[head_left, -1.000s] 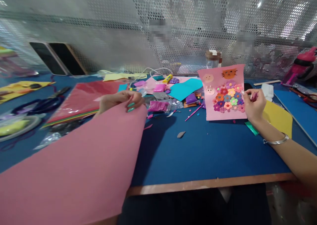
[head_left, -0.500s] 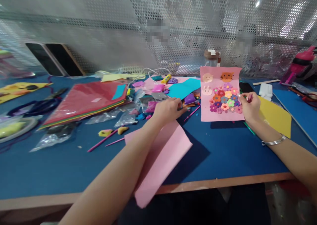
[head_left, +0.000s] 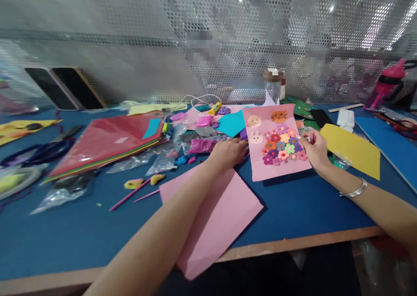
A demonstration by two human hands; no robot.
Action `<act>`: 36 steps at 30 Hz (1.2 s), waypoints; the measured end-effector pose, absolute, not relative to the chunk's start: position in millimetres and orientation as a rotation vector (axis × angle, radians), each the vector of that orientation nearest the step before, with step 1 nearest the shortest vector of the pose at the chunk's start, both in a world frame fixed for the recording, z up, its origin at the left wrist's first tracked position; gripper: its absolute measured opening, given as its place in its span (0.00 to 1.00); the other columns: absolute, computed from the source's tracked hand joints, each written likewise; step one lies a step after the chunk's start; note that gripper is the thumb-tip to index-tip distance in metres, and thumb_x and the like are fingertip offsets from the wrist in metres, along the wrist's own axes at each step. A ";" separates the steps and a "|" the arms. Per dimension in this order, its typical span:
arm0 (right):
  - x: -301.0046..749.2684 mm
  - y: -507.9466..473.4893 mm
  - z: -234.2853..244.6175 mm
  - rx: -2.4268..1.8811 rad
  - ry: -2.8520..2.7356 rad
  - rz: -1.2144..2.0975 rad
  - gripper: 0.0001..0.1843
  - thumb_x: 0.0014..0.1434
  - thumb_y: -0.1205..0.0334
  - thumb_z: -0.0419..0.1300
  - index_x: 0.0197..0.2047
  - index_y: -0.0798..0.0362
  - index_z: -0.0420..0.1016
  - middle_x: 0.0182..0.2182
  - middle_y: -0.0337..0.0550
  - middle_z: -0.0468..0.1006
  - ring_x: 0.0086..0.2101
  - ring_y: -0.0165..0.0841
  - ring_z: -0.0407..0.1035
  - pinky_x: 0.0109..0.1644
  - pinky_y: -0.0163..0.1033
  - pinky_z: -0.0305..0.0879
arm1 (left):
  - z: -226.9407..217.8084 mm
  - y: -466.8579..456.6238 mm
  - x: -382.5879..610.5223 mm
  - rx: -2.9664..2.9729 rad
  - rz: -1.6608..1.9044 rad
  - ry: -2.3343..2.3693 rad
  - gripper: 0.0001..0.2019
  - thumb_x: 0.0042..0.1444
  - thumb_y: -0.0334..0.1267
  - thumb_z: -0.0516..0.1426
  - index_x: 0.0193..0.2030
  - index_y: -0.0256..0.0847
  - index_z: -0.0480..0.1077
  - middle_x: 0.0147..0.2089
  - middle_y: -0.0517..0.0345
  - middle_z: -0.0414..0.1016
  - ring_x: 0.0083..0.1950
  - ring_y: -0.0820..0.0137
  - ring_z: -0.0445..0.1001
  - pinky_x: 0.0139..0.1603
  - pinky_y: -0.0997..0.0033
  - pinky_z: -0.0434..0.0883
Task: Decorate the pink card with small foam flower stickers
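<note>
My right hand (head_left: 314,150) pinches the right edge of a pink foam sheet (head_left: 260,167). The sheet is tilted up off the table and bears several coloured flowers (head_left: 285,145), an orange cat face (head_left: 279,116) and two pale animal faces. My left hand (head_left: 230,151) is closed, its fingers curled down among the clay packets left of that sheet; whatever is in them is hidden. A second, plain pink sheet (head_left: 224,213) lies under my left forearm, its lower corner past the table edge. A purple packet (head_left: 200,146) is just left of my left hand.
Red foam sheets in plastic (head_left: 110,135) lie to the left, near dark-handled scissors (head_left: 39,144). Two phones (head_left: 76,87) lean on the perforated metal wall. A yellow sheet (head_left: 353,152) is at the right, with a lidded cup (head_left: 273,85) and a pink bottle (head_left: 386,85) behind.
My right hand has brought the flower sheet left and lower, tilting it back. My left hand has shifted slightly, its fingers curling down. The plain pink sheet has flattened out.
</note>
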State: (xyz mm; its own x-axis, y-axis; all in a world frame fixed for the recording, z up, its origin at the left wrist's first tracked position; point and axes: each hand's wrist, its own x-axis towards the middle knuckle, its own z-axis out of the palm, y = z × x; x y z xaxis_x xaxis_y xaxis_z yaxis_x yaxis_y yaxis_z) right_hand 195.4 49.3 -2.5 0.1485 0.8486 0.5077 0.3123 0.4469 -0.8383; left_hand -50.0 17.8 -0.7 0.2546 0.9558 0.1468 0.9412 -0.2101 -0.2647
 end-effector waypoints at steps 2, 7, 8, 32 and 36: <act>194.9 50.1 -6.8 -1.082 -1.455 0.577 0.19 0.43 0.65 0.59 0.18 0.51 0.47 0.19 0.34 0.66 0.22 0.26 0.57 0.29 0.36 0.57 | -0.5 17.1 -49.8 -2.243 0.070 -1.725 0.15 0.59 0.37 0.41 0.40 0.36 0.66 0.38 0.46 0.71 0.40 0.59 0.71 0.32 0.68 0.66; 196.3 54.0 -14.1 -1.093 -1.548 0.557 0.17 0.43 0.65 0.57 0.19 0.51 0.47 0.21 0.36 0.67 0.23 0.27 0.60 0.29 0.36 0.56 | 8.8 13.4 -59.8 -2.193 0.016 -1.782 0.15 0.58 0.36 0.40 0.36 0.35 0.66 0.35 0.46 0.72 0.36 0.59 0.72 0.27 0.70 0.62; 196.1 53.6 -14.6 -1.108 -1.574 0.535 0.17 0.43 0.65 0.57 0.19 0.51 0.47 0.20 0.36 0.67 0.23 0.27 0.59 0.29 0.35 0.56 | 13.1 11.5 -62.1 -2.173 -0.040 -1.797 0.15 0.58 0.36 0.40 0.35 0.35 0.65 0.35 0.47 0.72 0.36 0.60 0.72 0.27 0.71 0.61; 190.0 20.1 -8.8 -0.744 -2.321 0.195 0.13 0.55 0.64 0.50 0.39 0.55 0.73 0.28 0.42 0.77 0.25 0.28 0.68 0.30 0.32 0.60 | 27.1 -36.2 -8.5 -2.612 -0.030 -1.407 0.15 0.58 0.41 0.45 0.27 0.37 0.64 0.25 0.57 0.70 0.24 0.72 0.67 0.21 0.76 0.50; 188.8 18.2 -9.7 -0.702 -2.348 0.149 0.13 0.53 0.66 0.50 0.37 0.55 0.74 0.26 0.40 0.77 0.22 0.27 0.67 0.27 0.31 0.59 | 24.4 -37.7 -6.9 -2.653 -0.055 -1.401 0.17 0.59 0.41 0.43 0.25 0.37 0.65 0.22 0.57 0.69 0.22 0.72 0.65 0.20 0.74 0.49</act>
